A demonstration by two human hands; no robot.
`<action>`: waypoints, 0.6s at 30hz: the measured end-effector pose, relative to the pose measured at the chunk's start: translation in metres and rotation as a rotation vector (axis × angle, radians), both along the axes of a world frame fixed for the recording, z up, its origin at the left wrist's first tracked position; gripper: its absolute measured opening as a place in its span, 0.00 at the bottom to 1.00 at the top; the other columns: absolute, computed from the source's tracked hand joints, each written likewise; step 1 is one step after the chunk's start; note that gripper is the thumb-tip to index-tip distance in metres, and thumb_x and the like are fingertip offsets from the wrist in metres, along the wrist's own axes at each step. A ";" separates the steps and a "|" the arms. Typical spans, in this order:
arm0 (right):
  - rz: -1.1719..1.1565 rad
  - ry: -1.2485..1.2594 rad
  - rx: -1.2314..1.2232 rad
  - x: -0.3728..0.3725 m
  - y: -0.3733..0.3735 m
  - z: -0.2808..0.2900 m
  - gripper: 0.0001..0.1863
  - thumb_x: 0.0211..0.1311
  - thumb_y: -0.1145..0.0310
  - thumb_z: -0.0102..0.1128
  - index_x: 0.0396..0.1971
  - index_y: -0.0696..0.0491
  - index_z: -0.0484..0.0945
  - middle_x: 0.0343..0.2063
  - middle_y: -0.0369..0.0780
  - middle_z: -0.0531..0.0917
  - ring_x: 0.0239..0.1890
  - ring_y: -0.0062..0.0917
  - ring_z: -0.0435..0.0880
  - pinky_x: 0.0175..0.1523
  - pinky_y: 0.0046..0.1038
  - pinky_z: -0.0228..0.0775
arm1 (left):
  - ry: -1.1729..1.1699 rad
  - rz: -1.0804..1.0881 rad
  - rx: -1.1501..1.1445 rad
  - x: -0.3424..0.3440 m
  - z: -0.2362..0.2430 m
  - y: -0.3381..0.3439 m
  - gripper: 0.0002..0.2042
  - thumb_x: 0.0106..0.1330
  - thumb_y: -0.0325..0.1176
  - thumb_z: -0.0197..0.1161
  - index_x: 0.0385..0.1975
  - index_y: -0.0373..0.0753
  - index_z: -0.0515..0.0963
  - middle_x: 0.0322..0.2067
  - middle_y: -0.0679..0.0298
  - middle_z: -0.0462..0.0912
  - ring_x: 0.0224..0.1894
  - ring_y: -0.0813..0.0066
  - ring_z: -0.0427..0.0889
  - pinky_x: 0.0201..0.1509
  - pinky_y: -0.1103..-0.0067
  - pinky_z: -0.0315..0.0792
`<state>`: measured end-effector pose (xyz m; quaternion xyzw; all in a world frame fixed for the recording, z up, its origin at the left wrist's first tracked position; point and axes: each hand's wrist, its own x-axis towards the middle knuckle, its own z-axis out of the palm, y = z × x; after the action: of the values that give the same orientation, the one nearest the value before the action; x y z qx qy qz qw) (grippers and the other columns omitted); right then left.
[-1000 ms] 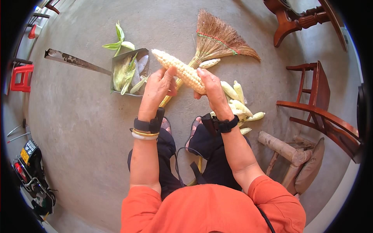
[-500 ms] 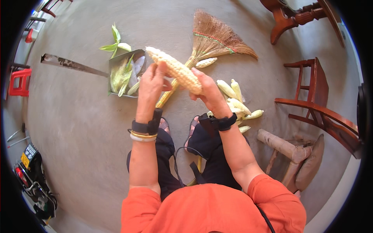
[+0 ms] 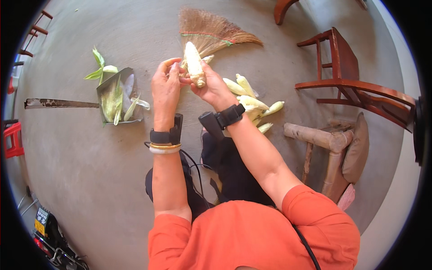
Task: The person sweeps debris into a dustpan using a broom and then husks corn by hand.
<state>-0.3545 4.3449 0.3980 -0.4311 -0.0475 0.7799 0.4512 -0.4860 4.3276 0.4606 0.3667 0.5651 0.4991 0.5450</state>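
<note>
My right hand (image 3: 211,87) is wrapped round the lower end of a husked pale ear of corn (image 3: 193,60), holding it upright in front of me. Close beside the cob, my left hand (image 3: 165,85) has its thumb and fingers drawn together; whatever may be pinched there is too small to make out. Its lower fingertips reach the cob's side. Beyond the hands, a straw broom (image 3: 211,29) lies on the floor, its handle mostly hidden. Another ear (image 3: 208,59) shows partly behind the cob. Several pale ears (image 3: 252,102) lie heaped to the right of my right hand.
Left of my hands sits a metal dustpan (image 3: 102,85) holding husks, its long handle (image 3: 60,103) pointing left. A green husk (image 3: 96,67) lies behind it. At right stand a wooden chair (image 3: 346,58) and a bamboo seat (image 3: 310,135). A red stool (image 3: 13,140) is far left.
The ear of corn has turned from slanting across both hands to nearly upright in my right hand. My left hand has stayed beside it. The whole view has shifted, moving the broom and chair leftward.
</note>
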 end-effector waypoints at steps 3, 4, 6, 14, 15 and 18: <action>-0.028 -0.045 -0.113 0.043 -0.003 -0.018 0.18 0.62 0.51 0.52 0.42 0.50 0.71 0.29 0.40 0.79 0.27 0.29 0.80 0.27 0.26 0.76 | 0.051 -0.071 0.001 0.014 0.000 -0.002 0.12 0.68 0.35 0.50 0.45 0.36 0.73 0.30 0.66 0.77 0.26 0.85 0.77 0.30 0.87 0.74; -0.076 -0.043 -0.183 0.057 -0.006 -0.025 0.17 0.61 0.53 0.54 0.42 0.50 0.71 0.33 0.41 0.78 0.30 0.32 0.80 0.30 0.30 0.76 | 0.052 -0.074 0.003 0.016 -0.002 -0.004 0.12 0.68 0.35 0.50 0.45 0.36 0.73 0.30 0.66 0.77 0.26 0.85 0.77 0.30 0.87 0.74; -0.105 0.003 -0.299 0.095 -0.014 -0.054 0.15 0.61 0.55 0.55 0.42 0.49 0.70 0.34 0.42 0.77 0.33 0.33 0.78 0.33 0.34 0.76 | 0.016 -0.117 -0.030 0.023 -0.006 -0.003 0.12 0.68 0.35 0.50 0.45 0.37 0.73 0.31 0.66 0.77 0.26 0.84 0.77 0.30 0.86 0.74; -0.297 -0.161 -0.512 0.141 -0.070 -0.150 0.16 0.58 0.69 0.58 0.46 0.48 0.69 0.41 0.40 0.74 0.40 0.35 0.73 0.36 0.51 0.72 | -0.020 -0.273 -0.185 0.062 -0.034 -0.017 0.12 0.68 0.37 0.50 0.45 0.37 0.73 0.30 0.65 0.76 0.26 0.81 0.78 0.31 0.85 0.74; -0.173 -0.269 -0.507 0.149 -0.074 -0.163 0.17 0.57 0.70 0.59 0.46 0.50 0.69 0.41 0.41 0.73 0.40 0.35 0.73 0.35 0.51 0.71 | 0.027 -0.332 -0.204 0.070 -0.035 -0.017 0.12 0.68 0.37 0.50 0.45 0.37 0.73 0.30 0.65 0.76 0.26 0.81 0.78 0.31 0.85 0.74; 0.000 -0.380 -0.505 0.154 -0.084 -0.186 0.19 0.54 0.73 0.60 0.46 0.54 0.68 0.40 0.42 0.74 0.38 0.37 0.74 0.33 0.50 0.68 | 0.109 -0.415 -0.245 0.079 -0.040 -0.017 0.13 0.68 0.37 0.50 0.45 0.37 0.73 0.30 0.65 0.76 0.26 0.82 0.77 0.32 0.86 0.73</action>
<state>-0.2002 4.2612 0.2117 -0.6677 0.0642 0.6725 0.3127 -0.4075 4.3103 0.4202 0.4325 0.5627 0.2836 0.6448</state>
